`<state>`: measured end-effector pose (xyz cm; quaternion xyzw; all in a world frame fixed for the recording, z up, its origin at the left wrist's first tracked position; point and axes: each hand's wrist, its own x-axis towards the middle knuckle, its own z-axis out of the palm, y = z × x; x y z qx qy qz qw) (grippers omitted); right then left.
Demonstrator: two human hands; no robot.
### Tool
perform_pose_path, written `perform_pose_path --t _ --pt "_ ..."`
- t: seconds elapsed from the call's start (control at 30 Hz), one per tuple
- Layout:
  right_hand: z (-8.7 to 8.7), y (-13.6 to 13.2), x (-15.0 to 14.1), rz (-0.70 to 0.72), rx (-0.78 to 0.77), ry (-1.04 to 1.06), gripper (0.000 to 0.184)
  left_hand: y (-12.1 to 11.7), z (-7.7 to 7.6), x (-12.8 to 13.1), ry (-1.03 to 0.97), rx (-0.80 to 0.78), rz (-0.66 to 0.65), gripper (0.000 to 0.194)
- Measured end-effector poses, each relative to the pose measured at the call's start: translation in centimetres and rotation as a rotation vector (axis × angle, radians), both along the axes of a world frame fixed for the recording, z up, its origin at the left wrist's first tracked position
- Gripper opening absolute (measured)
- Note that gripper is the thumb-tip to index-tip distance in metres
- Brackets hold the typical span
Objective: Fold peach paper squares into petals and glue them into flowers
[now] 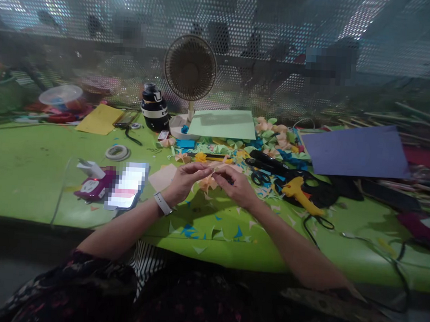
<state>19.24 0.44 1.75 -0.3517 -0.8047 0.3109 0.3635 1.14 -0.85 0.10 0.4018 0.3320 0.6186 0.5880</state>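
In the head view, a peach paper flower sits between the person's two hands, just below the near-meeting fingertips and over the green table. The left hand and the right hand reach in from opposite sides, and both appear to pinch the flower's upper part between thumb and fingers; the exact hold is too small to tell. The flower lies slightly nearer the left hand, its petals spreading downward toward the person, and it shows no clear long axis. A pale peach paper sheet lies just beside the left hand; black-handled scissors and a yellow glue gun lie to the right hand's right.
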Motion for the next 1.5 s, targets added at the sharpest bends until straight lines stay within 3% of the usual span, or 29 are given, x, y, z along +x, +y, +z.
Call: perform_pose_path --t 0.13,0.43,1.5 --pt "-0.3 -0.1 -0.2 -0.023 0.089 0.038 0.022 -0.1 0.2 0.1 -0.042 -0.053 0.044 0.027" --pt "-0.4 0.3 -0.2 -0.060 0.115 0.026 0.022 -0.2 0.8 0.1 -0.095 -0.117 0.034 0.030" --pt "-0.4 0.2 -0.3 0.031 0.001 0.002 0.033 0.0 -0.3 0.0 0.015 0.032 0.066 0.024"
